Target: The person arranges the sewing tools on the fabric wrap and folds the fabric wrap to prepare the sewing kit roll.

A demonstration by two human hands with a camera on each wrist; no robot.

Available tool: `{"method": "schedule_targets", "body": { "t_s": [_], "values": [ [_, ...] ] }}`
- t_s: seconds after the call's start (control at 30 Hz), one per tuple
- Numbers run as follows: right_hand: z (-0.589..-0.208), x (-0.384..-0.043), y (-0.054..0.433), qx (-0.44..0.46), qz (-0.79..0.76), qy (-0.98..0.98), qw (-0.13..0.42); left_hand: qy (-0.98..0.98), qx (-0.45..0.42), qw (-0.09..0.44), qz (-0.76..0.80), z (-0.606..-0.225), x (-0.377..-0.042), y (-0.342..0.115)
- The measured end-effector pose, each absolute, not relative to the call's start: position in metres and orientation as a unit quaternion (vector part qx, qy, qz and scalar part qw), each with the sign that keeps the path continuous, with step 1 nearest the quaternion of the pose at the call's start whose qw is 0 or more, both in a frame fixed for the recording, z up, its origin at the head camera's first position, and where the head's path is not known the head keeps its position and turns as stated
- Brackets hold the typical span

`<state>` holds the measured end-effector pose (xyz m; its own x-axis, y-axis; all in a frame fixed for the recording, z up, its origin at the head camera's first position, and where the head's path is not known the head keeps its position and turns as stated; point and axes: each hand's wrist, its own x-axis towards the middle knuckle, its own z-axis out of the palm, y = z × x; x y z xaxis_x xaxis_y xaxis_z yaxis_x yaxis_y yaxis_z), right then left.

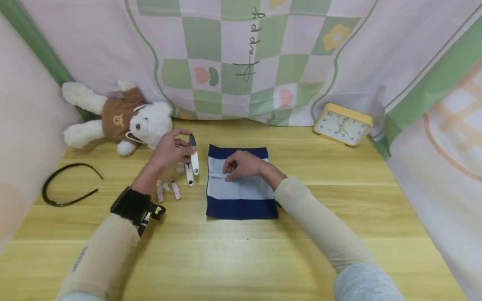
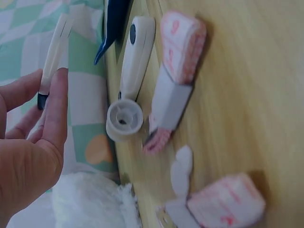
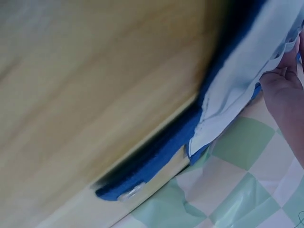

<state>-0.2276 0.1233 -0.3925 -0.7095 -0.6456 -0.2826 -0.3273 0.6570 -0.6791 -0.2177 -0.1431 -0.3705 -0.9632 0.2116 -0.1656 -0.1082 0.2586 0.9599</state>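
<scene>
My left hand [image 1: 171, 148] pinches a slim white tool with a black end [image 1: 193, 156] between thumb and fingers, above the table; its exact kind does not show. Below it lies a similar white tool [image 2: 137, 57] with a dark oval button, a small white round cap-like piece [image 2: 125, 118] at its end. On a navy and pale grey cloth piece [image 1: 241, 207], spread flat at the table's middle, my right hand [image 1: 244, 165] pinches a raised fold of the pale fabric with curled fingers. In the right wrist view the pale layer [image 3: 237, 95] lifts toward those fingertips.
Small pink-and-white pieces in pale sleeves [image 1: 175, 189] lie near the left wrist. A black headband [image 1: 47, 184] rests at far left, a white plush dog [image 1: 150, 125] in a brown top behind. The yellow clock [image 1: 342, 124] stands back right, before a hanging checked curtain [image 1: 203, 37].
</scene>
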Motion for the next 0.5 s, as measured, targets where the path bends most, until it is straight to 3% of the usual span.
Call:
{"method": "schedule_targets", "body": {
  "t_s": [0.5],
  "values": [
    [-0.393,-0.23,0.129,-0.28,-0.33,0.859,0.274,0.788,0.052,0.144,0.597,-0.375,-0.225,-0.121]
  ]
}}
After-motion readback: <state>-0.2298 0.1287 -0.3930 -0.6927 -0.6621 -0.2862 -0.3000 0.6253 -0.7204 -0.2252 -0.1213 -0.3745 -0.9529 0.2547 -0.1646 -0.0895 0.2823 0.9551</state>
